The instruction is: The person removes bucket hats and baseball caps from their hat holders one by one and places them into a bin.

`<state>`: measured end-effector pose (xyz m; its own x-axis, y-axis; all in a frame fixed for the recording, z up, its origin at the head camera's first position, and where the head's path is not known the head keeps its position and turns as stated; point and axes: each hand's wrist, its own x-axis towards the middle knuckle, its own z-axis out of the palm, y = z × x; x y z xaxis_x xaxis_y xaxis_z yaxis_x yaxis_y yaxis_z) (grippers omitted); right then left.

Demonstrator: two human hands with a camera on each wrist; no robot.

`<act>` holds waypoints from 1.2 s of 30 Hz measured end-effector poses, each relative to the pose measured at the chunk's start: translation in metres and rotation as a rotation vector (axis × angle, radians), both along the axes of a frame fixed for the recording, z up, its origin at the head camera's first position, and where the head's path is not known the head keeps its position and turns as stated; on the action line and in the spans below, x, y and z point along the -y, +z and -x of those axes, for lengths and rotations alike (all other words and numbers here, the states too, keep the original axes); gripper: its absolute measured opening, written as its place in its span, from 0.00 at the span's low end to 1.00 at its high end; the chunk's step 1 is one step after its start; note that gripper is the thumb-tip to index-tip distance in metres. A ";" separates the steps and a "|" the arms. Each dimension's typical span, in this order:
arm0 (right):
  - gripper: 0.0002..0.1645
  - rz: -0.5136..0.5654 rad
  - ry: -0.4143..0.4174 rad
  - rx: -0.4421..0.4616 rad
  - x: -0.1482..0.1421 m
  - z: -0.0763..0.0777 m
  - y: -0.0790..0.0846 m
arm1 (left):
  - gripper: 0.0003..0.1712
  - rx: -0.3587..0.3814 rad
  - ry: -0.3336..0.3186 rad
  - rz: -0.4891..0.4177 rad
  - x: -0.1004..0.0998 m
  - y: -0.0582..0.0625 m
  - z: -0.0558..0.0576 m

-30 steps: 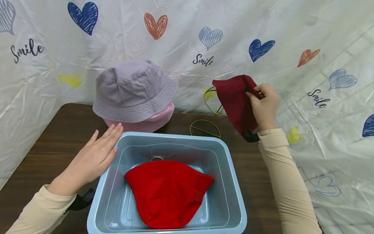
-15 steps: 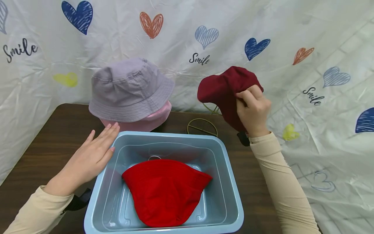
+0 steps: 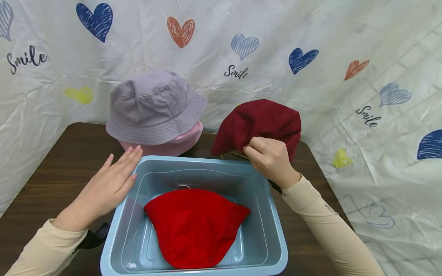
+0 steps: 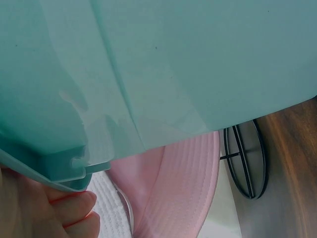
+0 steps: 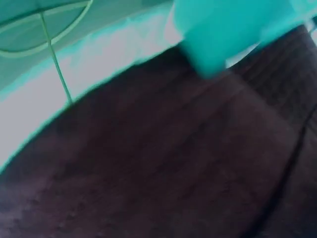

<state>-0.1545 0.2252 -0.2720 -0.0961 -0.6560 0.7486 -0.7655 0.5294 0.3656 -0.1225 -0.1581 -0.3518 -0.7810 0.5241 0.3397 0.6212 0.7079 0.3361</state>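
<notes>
My right hand [image 3: 271,159] grips a dark red bucket hat [image 3: 259,122] by its brim, holding it beyond the bin's far right corner. This hat fills much of the right wrist view as a dark, blurred cloth [image 5: 124,148]. My left hand [image 3: 100,188] lies with straight fingers on the left rim of a light blue plastic bin [image 3: 200,158]. In the left wrist view, its fingertips [image 4: 77,206] touch the bin's edge. Inside the bin, a bright red bucket hat [image 3: 198,230] lies flattened.
Behind the bin, a lavender bucket hat [image 3: 152,107] sits over a pink one [image 3: 179,143]. A thin wire stand [image 4: 242,161] with an oval base is mostly hidden by the dark red hat in the head view. A heart-printed sheet [image 3: 207,57] hangs behind the brown table [image 3: 45,168].
The right hand has brought the dark red hat off the wire stand, first up and leftward, then down toward the bin's far right corner. The left hand stays at the rim.
</notes>
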 end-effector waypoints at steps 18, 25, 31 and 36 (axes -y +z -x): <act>0.15 -0.108 0.022 0.539 0.000 -0.028 -0.015 | 0.33 0.001 -0.010 0.003 0.000 -0.002 0.001; 0.17 -0.141 0.053 0.782 0.001 -0.030 -0.012 | 0.34 0.005 -0.001 0.001 0.001 -0.001 0.002; 0.54 -0.026 0.051 0.913 -0.002 -0.033 -0.011 | 0.34 0.019 0.003 0.009 0.001 -0.001 0.002; 0.69 0.061 0.030 1.020 -0.004 -0.034 -0.011 | 0.34 0.011 0.002 0.013 0.000 -0.001 0.003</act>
